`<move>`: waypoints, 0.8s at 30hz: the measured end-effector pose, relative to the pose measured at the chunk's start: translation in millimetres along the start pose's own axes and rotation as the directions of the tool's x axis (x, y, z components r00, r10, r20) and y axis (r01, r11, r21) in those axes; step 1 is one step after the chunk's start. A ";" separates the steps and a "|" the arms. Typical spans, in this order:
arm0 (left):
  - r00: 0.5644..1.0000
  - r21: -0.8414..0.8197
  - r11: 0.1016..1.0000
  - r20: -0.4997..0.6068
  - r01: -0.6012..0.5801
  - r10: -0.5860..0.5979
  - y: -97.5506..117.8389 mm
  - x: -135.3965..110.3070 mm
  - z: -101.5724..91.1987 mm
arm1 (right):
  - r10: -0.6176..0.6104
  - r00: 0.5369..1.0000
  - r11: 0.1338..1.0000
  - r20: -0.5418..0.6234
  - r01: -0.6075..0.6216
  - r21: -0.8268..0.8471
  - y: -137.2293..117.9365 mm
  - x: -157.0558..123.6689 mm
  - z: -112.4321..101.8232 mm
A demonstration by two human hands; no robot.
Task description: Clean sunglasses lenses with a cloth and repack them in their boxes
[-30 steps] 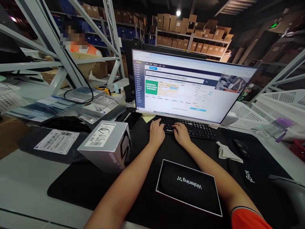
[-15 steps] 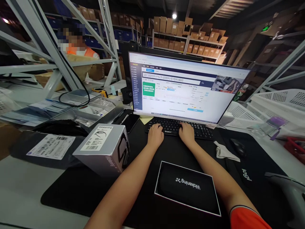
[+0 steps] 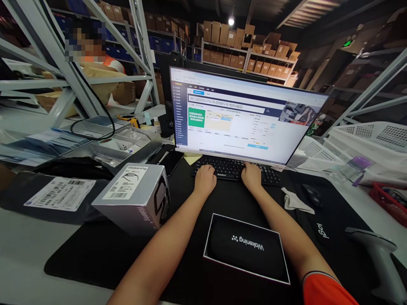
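My left hand (image 3: 205,178) rests on the left part of the black keyboard (image 3: 229,170), fingers bent over the keys and holding nothing. Further right on the same keyboard is my right hand (image 3: 252,174), its fingers apart and its thumb reaching inward. Behind the keys stands a lit monitor (image 3: 235,123) with a page of Chinese text and a green box. Between my forearms lies a flat black card or box marked "Wakening" (image 3: 246,250) with a white edge. A silver "Wakening" box (image 3: 133,203) with a white label stands left of my left forearm.
Left of the silver box is a dark plastic parcel (image 3: 60,195) with a label. A phone (image 3: 171,162), a mouse (image 3: 311,195), a pale cloth (image 3: 295,201) and a barcode scanner (image 3: 375,254) lie around. White baskets (image 3: 365,140) stand right; a co-worker (image 3: 98,59) is behind the metal frame.
My right hand has shifted slightly right along the keyboard, while my left hand stays put. A beige panel now shows on the screen. The whole view has moved a little.
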State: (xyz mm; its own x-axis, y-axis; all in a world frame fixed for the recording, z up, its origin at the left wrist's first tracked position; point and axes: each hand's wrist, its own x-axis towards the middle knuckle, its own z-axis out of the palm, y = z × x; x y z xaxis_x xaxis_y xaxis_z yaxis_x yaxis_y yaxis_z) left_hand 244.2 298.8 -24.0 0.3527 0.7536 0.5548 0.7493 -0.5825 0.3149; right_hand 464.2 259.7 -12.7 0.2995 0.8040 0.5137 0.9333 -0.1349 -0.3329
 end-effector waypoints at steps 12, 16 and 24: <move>1.000 -0.005 1.000 0.004 -0.002 0.002 -0.7 0.3 -0.2 | -0.268 0.960 0.939 -0.084 0.280 0.201 0.7 -1.7 11.7; 1.000 -0.002 1.000 0.004 -0.005 0.005 -0.1 -0.3 -1.4 | -0.286 0.953 0.932 -0.098 0.301 0.203 1.9 -1.4 12.9; 1.000 0.017 1.000 0.005 -0.015 0.014 -0.4 -0.5 -0.8 | -0.306 0.949 0.930 -0.071 0.314 0.192 -3.6 -5.5 15.3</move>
State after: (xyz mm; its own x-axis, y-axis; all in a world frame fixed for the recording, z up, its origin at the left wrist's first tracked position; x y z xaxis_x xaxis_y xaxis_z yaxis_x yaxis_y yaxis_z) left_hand 243.2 298.4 -23.8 0.3663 0.7466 0.5553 0.7534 -0.5882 0.2938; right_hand 456.2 264.7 -26.4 0.0123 0.7637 0.6454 0.9236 0.2386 -0.2999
